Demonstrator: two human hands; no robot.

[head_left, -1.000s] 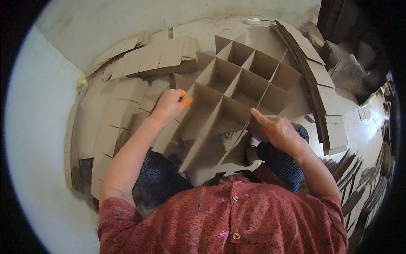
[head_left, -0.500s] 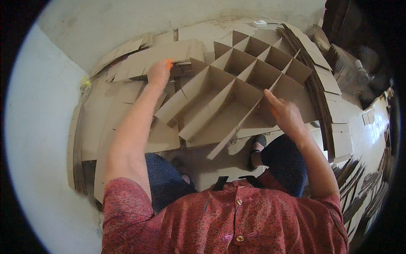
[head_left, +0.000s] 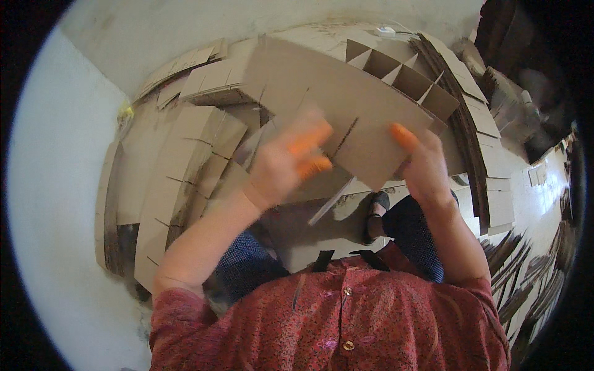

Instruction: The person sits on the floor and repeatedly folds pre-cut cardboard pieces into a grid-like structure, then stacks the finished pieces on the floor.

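Observation:
I hold a flat brown cardboard sheet [head_left: 346, 105] with cut slots up in front of me, tilted. My left hand [head_left: 288, 164], blurred, with orange fingertip covers, grips the sheet's lower left edge. My right hand [head_left: 421, 164], also with an orange fingertip, grips its lower right edge. Behind the sheet a cardboard divider grid [head_left: 399, 71] stands on the floor, and only its far cells show. Another thin strip [head_left: 334, 199] slants below the sheet.
Stacks of slotted cardboard strips [head_left: 179, 167] lie on the floor to my left, with more at the back [head_left: 207, 83] and along the right [head_left: 489, 148]. A pale wall [head_left: 55, 185] curves round the left. My sandalled foot [head_left: 376, 207] rests below the sheet.
My left hand reached out to the pile at the back left and came back with a slotted sheet. Both hands now hold it up over the grid, which had been fully in view.

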